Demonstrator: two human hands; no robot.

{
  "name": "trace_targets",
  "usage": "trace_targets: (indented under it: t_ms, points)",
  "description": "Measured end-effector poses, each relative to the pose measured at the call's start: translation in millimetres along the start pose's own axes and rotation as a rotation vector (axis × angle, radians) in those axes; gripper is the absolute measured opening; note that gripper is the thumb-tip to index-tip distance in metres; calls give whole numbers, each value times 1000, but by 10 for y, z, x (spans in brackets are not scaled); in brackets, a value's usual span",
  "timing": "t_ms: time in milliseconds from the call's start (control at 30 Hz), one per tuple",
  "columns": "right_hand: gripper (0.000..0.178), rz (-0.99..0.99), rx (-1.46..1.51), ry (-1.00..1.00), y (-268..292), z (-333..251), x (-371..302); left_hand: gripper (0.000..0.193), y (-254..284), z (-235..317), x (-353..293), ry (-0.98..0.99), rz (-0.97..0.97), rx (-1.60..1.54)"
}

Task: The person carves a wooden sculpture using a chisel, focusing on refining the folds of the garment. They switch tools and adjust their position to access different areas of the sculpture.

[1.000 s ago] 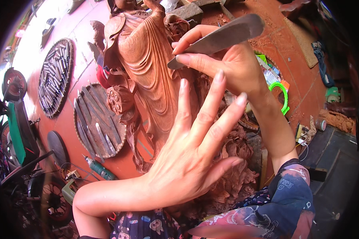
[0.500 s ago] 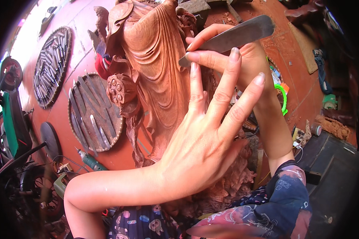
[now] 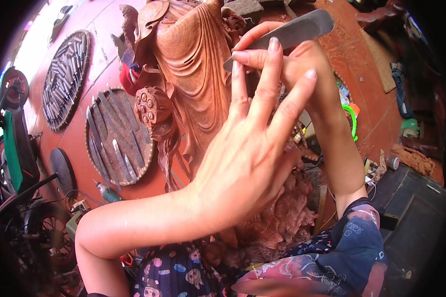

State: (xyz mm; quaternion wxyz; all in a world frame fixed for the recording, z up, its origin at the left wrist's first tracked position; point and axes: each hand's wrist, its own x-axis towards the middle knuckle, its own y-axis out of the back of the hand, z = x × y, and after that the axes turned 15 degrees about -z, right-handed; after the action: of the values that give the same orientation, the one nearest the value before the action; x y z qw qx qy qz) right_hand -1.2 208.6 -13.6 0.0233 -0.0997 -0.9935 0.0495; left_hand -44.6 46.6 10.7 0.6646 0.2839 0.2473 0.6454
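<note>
A reddish-brown wooden carving (image 3: 191,54) of a figure in a draped robe lies before me, a lotus pod (image 3: 152,105) carved at its left side. My right hand (image 3: 309,64) grips a flat grey metal blade (image 3: 302,30) with a rounded far end. The blade's narrow tip meets the right edge of the robe. My left hand (image 3: 238,158) reaches across the lower carving with its fingers spread. One left fingertip is close to the right hand's index finger by the blade; whether they touch is unclear. The left thumb is hidden.
Two round woven trays, one of many chisels (image 3: 67,81) and one of flat metal blades (image 3: 116,133), sit on the red tiles at left. A green power tool (image 3: 108,193) lies below them. A motorbike (image 3: 17,148) stands far left, a dark panel (image 3: 411,213) at right.
Both hands have shifted a little up and left, the blade with them. Both hands keep the same form, the left spread and the right around the blade.
</note>
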Motion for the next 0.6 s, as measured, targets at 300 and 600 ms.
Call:
trace_targets:
  t_ms: [300, 600]
  points:
    - [9, -15, -181, 39, -9, 86, -29, 91, 11, 47, -35, 25, -35, -5]
    - [13, -68, -140, -100, 10, 19, -51, 89, 0, 63, -58, 52, -58, -11]
